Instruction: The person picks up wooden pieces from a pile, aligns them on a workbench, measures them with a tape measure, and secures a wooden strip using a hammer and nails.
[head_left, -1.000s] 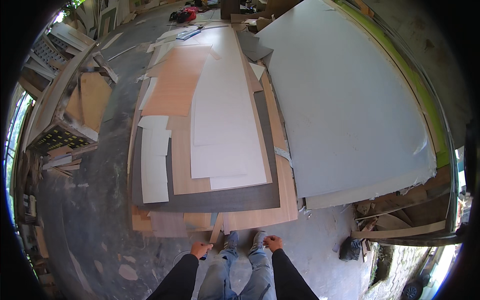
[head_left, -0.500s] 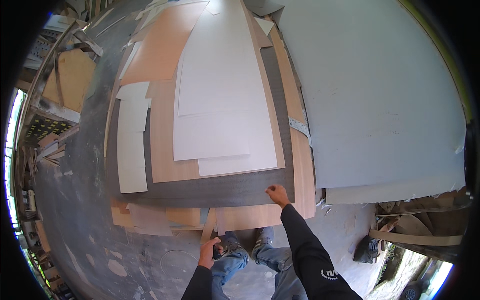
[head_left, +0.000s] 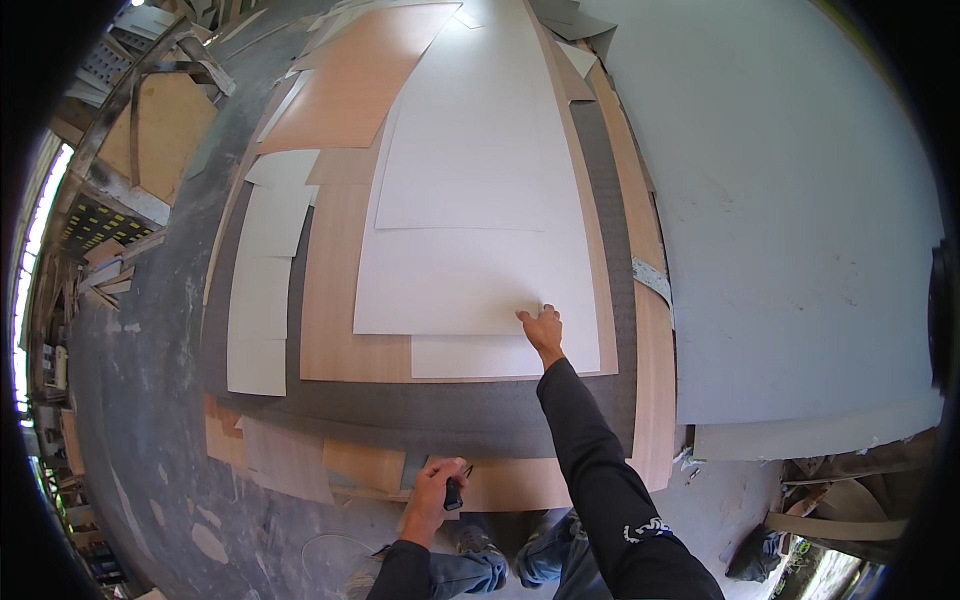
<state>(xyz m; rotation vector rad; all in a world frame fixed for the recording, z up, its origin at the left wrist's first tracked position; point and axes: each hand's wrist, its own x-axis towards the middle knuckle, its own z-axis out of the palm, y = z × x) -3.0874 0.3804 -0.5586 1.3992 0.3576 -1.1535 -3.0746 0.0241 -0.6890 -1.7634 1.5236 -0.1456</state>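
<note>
My right hand (head_left: 542, 332) reaches over the stack of sheets, thumb and forefinger spread. It is at the lower right corner of a white sheet (head_left: 450, 285); whether the fingertips touch it I cannot tell. Under that corner shows another white sheet (head_left: 470, 357), lying on a wood-grain sheet (head_left: 330, 310). My left hand (head_left: 430, 497), low and near my legs, is closed around a small black-handled tool (head_left: 454, 494) with a thin dark tip. Its exact kind is mostly hidden by the fingers.
A dark grey sheet (head_left: 400, 418) lies below, with wood-coloured pieces (head_left: 520, 483) at the near edge. White strips (head_left: 258, 300) and an orange-brown sheet (head_left: 350, 80) lie left. A large pale grey panel (head_left: 800, 250) fills the right. Offcuts and a rack (head_left: 120, 215) stand far left.
My right hand has moved forward from the dark sheet's near edge to the white sheet's corner, and its fingers have spread. My left hand has risen slightly with the tool. The view has shifted.
</note>
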